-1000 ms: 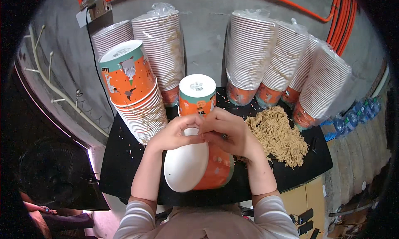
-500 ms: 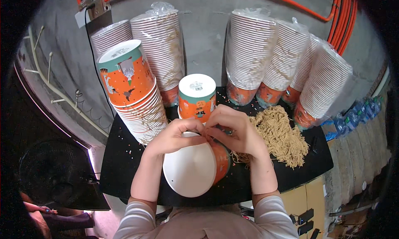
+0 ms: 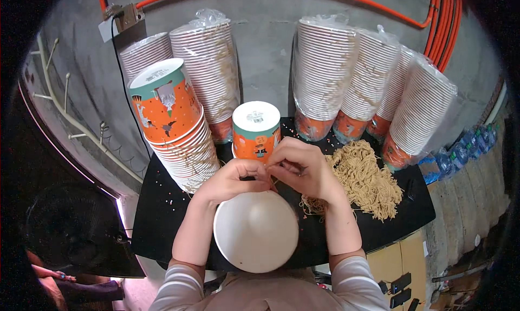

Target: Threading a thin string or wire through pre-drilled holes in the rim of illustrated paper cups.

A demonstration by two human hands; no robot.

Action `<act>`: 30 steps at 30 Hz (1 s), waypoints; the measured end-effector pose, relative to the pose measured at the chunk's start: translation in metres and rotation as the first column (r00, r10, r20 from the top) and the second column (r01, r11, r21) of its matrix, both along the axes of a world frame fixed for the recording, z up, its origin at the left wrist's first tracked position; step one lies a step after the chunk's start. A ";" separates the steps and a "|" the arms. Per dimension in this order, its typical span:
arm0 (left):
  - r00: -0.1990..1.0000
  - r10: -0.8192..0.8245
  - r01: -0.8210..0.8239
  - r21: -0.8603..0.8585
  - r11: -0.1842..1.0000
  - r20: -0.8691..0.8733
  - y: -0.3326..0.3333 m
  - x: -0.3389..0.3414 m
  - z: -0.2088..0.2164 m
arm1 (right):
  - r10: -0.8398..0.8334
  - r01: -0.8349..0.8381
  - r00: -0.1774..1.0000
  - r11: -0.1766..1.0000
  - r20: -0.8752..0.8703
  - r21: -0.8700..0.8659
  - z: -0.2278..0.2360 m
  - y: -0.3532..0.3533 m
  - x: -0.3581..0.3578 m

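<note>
A paper bucket (image 3: pixel 256 232) is tipped so that its round white inside faces me, close to the table's near edge. Small holes show near its rim. At the bucket's far rim my left hand (image 3: pixel 236 178) is closed in a pinch. Right beside it, my right hand (image 3: pixel 303 167) pinches too, the fingertips of both hands almost meeting. A short bit of tan cord (image 3: pixel 274 182) shows between them; their fingers hide most of it. Just beyond the hands stands an upside-down orange and green bucket (image 3: pixel 257 140). A tangled heap of tan cords (image 3: pixel 365 178) lies right of my right hand.
On the black table (image 3: pixel 179 230), a tall stack of orange buckets (image 3: pixel 168 113) stands at left. Bagged bucket stacks (image 3: pixel 325 67) line the back, before a grey wall. A small black object (image 3: pixel 410 189) lies near the right edge. Plastic bottles (image 3: pixel 460 154) are beyond it.
The bucket has turned from a sideways tilt to show its opening more squarely, hiding its orange outside. Both hands stay together at its far rim. The whole view has shifted slightly.
</note>
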State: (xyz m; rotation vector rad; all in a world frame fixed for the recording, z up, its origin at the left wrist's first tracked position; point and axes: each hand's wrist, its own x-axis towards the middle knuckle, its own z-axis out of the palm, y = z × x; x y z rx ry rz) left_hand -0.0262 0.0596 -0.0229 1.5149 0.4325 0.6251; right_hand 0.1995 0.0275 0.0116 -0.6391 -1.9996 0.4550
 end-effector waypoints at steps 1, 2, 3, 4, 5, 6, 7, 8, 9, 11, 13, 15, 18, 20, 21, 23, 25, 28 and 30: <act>1.000 0.002 -0.002 -0.024 1.000 0.002 0.002 -0.003 0.000 | -0.018 0.019 1.000 0.999 0.010 -0.049 0.002 -0.001 0.003; 1.000 0.022 -0.023 -0.011 1.000 -0.009 0.002 -0.006 0.003 | -0.036 0.038 0.999 0.995 0.022 -0.097 0.006 -0.004 0.005; 0.999 0.041 -0.041 0.000 0.999 -0.020 0.002 -0.007 0.006 | -0.054 0.059 0.998 0.987 0.033 -0.147 0.008 -0.006 0.008; 0.998 0.060 -0.060 0.011 0.998 -0.031 0.002 -0.009 0.009 | -0.054 0.063 0.997 0.985 0.060 -0.161 0.009 -0.007 0.009; 0.995 0.075 -0.072 0.045 0.996 -0.068 0.002 -0.012 0.011 | -0.053 0.068 0.995 0.982 0.087 -0.174 0.009 -0.007 0.010; 0.991 0.090 -0.083 0.076 0.994 -0.103 0.001 -0.014 0.012 | -0.051 0.072 0.992 0.979 0.115 -0.190 0.009 -0.008 0.011; 0.985 0.107 -0.093 0.108 0.990 -0.138 -0.001 -0.015 0.013 | -0.014 0.028 0.995 0.988 0.095 -0.152 0.008 -0.007 0.011; 0.981 0.125 -0.105 0.135 0.985 -0.147 -0.002 -0.014 0.015 | 0.024 -0.015 0.997 0.994 0.077 -0.112 0.006 -0.006 0.010; 0.977 0.146 -0.120 0.163 0.979 -0.154 -0.003 -0.014 0.016 | 0.065 -0.061 0.996 0.996 0.061 -0.070 0.004 -0.005 0.009; 0.970 0.182 -0.146 0.216 0.965 -0.161 -0.004 -0.013 0.016 | 0.047 -0.045 0.997 0.999 0.068 -0.017 0.002 -0.006 0.007; 0.964 0.214 -0.167 0.265 0.950 -0.158 -0.005 -0.013 0.015 | 0.013 -0.013 0.997 1.000 0.080 -0.003 0.001 -0.007 0.005; 0.958 0.243 -0.191 0.295 0.936 -0.151 -0.004 -0.012 0.013 | -0.038 0.040 0.994 0.999 0.099 -0.028 0.002 -0.009 0.005; 0.953 0.277 -0.242 0.239 0.940 -0.125 -0.004 -0.008 0.010 | -0.044 0.052 0.994 0.996 0.105 -0.077 -0.001 -0.005 0.002; 0.954 0.275 -0.241 0.243 0.940 -0.120 -0.002 -0.008 0.008 | -0.027 0.031 0.993 0.999 0.119 -0.036 -0.001 -0.004 0.001; 0.957 0.262 -0.220 0.282 0.934 -0.124 0.001 -0.009 0.008 | -0.019 0.021 0.992 1.000 0.128 -0.015 -0.001 -0.003 0.001; 0.968 0.214 -0.177 0.249 0.952 -0.131 0.004 -0.011 0.006 | -0.001 -0.007 0.992 0.998 0.128 0.060 -0.003 -0.002 0.000; 0.981 0.145 -0.131 0.105 0.986 -0.130 0.006 -0.011 0.004 | 0.003 -0.017 0.990 0.995 0.144 0.099 -0.002 -0.002 0.001; 0.986 0.108 -0.093 0.123 0.988 -0.126 0.009 -0.009 0.002 | -0.017 0.001 0.984 0.996 0.176 0.086 -0.002 -0.004 0.001; 0.988 0.104 -0.094 0.096 0.991 -0.112 0.008 -0.007 0.002 | -0.029 0.017 0.983 0.998 0.179 0.065 -0.004 -0.004 0.002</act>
